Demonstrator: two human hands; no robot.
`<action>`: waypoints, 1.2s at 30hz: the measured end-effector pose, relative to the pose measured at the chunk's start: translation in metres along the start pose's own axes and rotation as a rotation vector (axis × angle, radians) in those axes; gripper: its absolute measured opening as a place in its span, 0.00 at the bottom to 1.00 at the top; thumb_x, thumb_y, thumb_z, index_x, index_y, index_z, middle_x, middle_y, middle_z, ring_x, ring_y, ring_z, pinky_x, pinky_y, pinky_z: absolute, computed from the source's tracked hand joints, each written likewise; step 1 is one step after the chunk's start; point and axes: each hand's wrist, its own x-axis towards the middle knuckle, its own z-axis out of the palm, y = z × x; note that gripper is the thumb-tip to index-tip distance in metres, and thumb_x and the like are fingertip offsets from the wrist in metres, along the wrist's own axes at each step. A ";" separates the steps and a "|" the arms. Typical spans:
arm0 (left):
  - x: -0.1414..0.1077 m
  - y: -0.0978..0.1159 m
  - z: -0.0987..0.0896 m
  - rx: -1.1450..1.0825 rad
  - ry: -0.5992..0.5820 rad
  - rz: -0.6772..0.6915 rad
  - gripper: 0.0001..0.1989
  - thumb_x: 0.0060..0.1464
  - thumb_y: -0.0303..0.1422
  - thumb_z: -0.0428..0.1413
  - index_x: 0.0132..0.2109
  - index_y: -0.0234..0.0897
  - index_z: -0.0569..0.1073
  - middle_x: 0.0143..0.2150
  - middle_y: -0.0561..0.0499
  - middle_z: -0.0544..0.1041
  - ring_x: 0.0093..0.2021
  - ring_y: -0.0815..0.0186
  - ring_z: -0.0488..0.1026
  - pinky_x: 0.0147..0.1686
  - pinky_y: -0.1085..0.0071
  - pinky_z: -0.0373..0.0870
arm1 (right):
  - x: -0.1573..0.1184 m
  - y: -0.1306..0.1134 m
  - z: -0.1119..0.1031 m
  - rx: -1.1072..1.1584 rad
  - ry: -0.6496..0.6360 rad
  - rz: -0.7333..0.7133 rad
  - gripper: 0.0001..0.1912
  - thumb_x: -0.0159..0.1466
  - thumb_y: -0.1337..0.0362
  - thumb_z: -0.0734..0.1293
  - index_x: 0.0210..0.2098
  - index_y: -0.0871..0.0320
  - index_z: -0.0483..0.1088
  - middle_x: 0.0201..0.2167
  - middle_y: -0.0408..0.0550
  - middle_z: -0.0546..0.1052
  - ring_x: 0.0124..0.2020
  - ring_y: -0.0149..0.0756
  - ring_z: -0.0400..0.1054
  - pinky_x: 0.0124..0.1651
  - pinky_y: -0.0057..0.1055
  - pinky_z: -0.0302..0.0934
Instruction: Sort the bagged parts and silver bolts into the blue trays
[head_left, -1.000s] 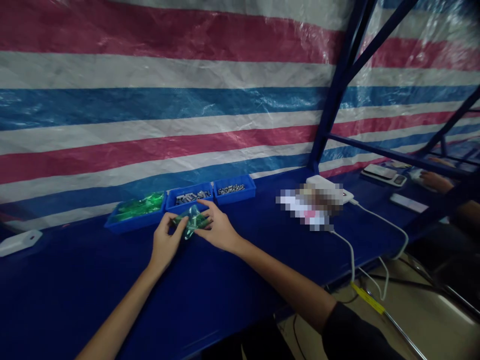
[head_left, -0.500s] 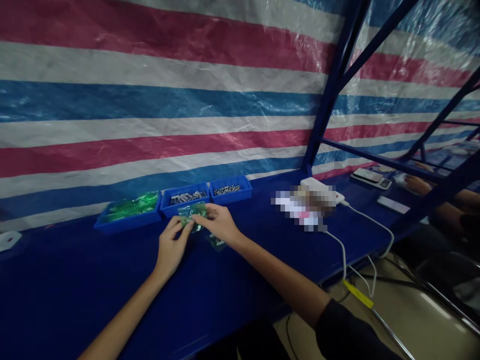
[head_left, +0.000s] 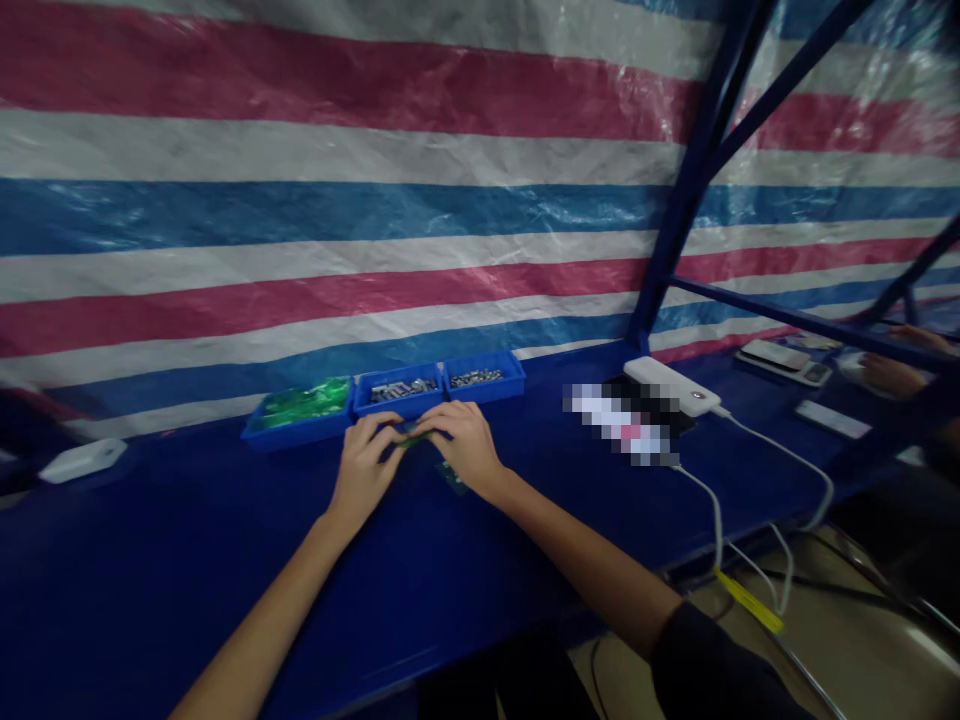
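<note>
Between my two hands is a small green plastic bag (head_left: 412, 436), mostly covered by fingers. My left hand (head_left: 367, 460) pinches its left end, and my right hand (head_left: 463, 447) grips the right end. Just behind them stand three blue bins: one with green bags (head_left: 307, 400), one with silver metal pieces (head_left: 403, 390) and one with small metal parts (head_left: 477, 378). Another small bag with dark contents (head_left: 451, 477) lies on the blue table under my right hand.
A white power bank (head_left: 671, 386) with a cable sits right of the bins, beside a blurred-out object. Farther right are a scale (head_left: 784, 362), a phone (head_left: 834, 419) and another person's hands (head_left: 892, 375). A white device (head_left: 84, 460) lies far left. A blue metal frame (head_left: 679, 225) rises behind.
The view has swung left, so things appear farther right. The green bag, spread flat and visible before, is now tilted and bunched between my fingers.
</note>
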 end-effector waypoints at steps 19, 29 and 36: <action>-0.012 -0.111 -0.079 0.270 0.380 -0.628 0.09 0.52 0.31 0.50 0.40 0.39 0.72 0.39 0.49 0.77 0.45 0.60 0.69 0.49 0.61 0.55 | -0.004 0.008 -0.002 0.135 0.110 0.251 0.19 0.63 0.60 0.59 0.53 0.54 0.62 0.34 0.46 0.76 0.35 0.35 0.71 0.41 0.33 0.62; -0.023 -0.125 -0.071 0.240 0.236 -0.615 0.10 0.52 0.30 0.47 0.39 0.37 0.73 0.41 0.47 0.74 0.42 0.61 0.69 0.46 0.63 0.61 | -0.003 0.006 -0.005 0.113 0.024 0.277 0.21 0.64 0.61 0.56 0.56 0.55 0.59 0.34 0.47 0.77 0.34 0.35 0.71 0.39 0.30 0.60; -0.025 -0.123 -0.060 0.314 0.129 -0.642 0.12 0.54 0.37 0.50 0.41 0.39 0.74 0.43 0.44 0.71 0.44 0.57 0.68 0.49 0.55 0.57 | -0.002 0.008 -0.010 -0.069 -0.159 0.291 0.10 0.58 0.63 0.63 0.39 0.52 0.71 0.32 0.43 0.76 0.31 0.32 0.69 0.34 0.28 0.60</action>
